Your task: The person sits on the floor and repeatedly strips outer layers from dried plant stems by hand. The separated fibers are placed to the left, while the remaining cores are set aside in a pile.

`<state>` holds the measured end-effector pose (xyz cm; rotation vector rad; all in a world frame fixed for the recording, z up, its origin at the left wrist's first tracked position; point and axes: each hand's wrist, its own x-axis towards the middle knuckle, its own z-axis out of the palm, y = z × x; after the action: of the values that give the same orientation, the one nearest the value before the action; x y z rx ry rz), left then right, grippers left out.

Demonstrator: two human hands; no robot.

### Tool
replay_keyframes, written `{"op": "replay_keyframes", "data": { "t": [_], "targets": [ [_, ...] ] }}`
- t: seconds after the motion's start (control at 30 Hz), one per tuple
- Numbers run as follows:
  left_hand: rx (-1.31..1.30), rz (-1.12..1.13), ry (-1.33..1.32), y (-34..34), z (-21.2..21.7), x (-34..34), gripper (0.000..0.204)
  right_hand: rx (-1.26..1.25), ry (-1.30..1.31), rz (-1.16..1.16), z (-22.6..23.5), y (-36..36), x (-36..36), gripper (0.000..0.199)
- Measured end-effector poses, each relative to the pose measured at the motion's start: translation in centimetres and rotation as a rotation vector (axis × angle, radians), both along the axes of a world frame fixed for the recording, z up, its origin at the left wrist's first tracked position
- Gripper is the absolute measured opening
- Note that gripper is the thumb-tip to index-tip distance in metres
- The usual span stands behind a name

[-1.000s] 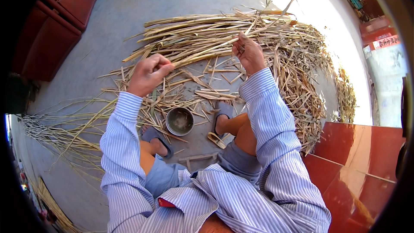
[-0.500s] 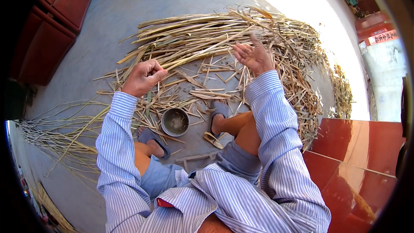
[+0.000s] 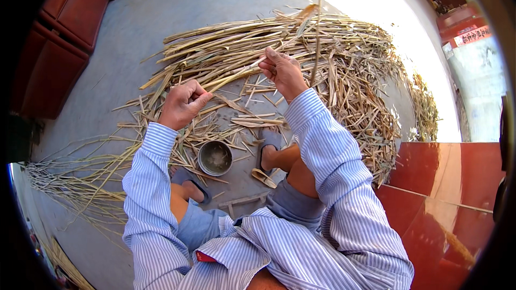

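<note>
My left hand (image 3: 184,103) is closed, thumb pressed against its fingers, round the near end of a dry stalk (image 3: 236,78) that slants up to the right. Farther along that stalk, my right hand (image 3: 284,75) pinches it between thumb and fingers. A dry tan leaf (image 3: 307,12) shows near its far end. Just right of my right hand, a thin brown strip (image 3: 317,43) stands nearly upright; I cannot make out what supports it. Beyond both hands lies a broad pile of long stalks (image 3: 215,48).
Broken husks (image 3: 360,107) heap at the right. A metal bowl (image 3: 215,158) sits between my sandalled feet, near short stalk pieces. Thin branching stems (image 3: 70,177) spread at the left. Red furniture (image 3: 59,59) stands far left; a red glossy surface (image 3: 430,182) is at the right.
My right hand, spread open before, has moved left and toward me and closed on the stalk. My left hand stays closed, almost in place. The upright brown strip is newly visible.
</note>
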<state>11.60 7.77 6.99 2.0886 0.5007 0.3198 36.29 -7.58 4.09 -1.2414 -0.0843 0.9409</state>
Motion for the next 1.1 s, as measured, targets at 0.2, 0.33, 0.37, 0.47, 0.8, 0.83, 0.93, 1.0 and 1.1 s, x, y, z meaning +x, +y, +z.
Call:
{"op": "replay_keyframes", "data": {
  "t": [0.2, 0.33, 0.37, 0.47, 0.8, 0.83, 0.93, 1.0, 1.1],
  "targets": [
    [0.133, -0.004, -0.033, -0.9, 0.0, -0.2, 0.018, 0.003, -0.01, -0.087, 0.3, -0.8, 2.2, 0.021],
    [0.134, -0.04, 0.011, -0.9, 0.7, -1.1, 0.018, -0.041, 0.046, 0.013, 0.5, -2.0, 3.4, 0.016],
    [0.069, -0.044, 0.02, -0.7, 0.8, -1.4, 0.018, -0.039, 0.074, 0.068, 0.6, -2.3, 3.6, 0.015],
    [-0.072, -0.044, 0.033, 0.2, 1.2, -2.0, 0.018, 0.077, 0.083, 0.079, -0.2, -2.9, 4.6, 0.012],
    [-0.213, 0.007, 0.011, 2.9, 1.2, -3.2, 0.021, 0.147, -0.069, 0.238, 0.6, -2.2, 3.6, 0.026],
    [-0.212, 0.017, 0.031, 3.0, 1.4, -3.2, 0.021, 0.135, -0.1, 0.221, 0.6, -2.2, 3.4, 0.03],
    [-0.185, 0.042, 0.047, 3.0, 1.6, -2.8, 0.02, 0.119, -0.251, 0.208, 1.2, -2.0, 2.7, 0.033],
    [-0.168, 0.047, 0.022, 3.0, 1.5, -2.7, 0.02, 0.08, -0.333, 0.176, 1.6, -1.8, 2.2, 0.032],
    [-0.11, 0.043, -0.025, 2.9, 1.0, -2.4, 0.021, -0.002, -0.466, 0.152, 1.1, -1.4, 2.0, 0.031]
  ]
}}
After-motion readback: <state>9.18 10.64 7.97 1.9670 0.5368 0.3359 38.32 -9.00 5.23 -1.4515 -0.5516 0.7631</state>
